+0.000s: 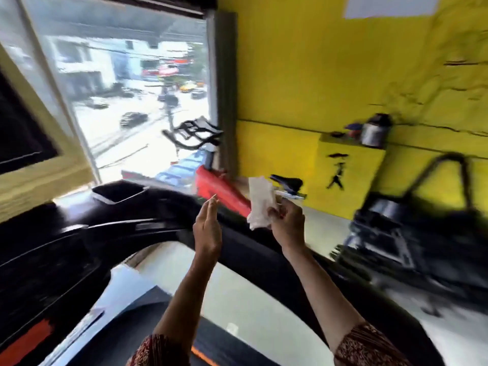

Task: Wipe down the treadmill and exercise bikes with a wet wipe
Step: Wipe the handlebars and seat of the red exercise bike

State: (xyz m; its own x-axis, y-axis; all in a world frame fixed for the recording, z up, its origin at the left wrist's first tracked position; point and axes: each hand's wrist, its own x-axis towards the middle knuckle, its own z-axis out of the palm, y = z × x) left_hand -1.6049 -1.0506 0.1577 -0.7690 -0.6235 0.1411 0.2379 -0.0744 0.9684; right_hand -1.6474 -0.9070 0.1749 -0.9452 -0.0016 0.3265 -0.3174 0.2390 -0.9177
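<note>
Head camera looks down at two bare arms held up over the black treadmill (105, 228). The right hand (287, 223) pinches a crumpled white wet wipe (260, 202) in its curled fingers (274, 211), up in the air. The left hand (207, 228) is just beside it, its fingers straight and close together, holding nothing. Behind the wipe stands a red exercise bike (219, 188) with a black saddle (286, 182) and black handlebars (192, 133), by the big window (118, 88). The wall (317, 62) is yellow. On the right is another dark machine (422, 233), too blurry to tell what kind. A small shelf (340, 140) holds a silver jug (373, 133).
</note>
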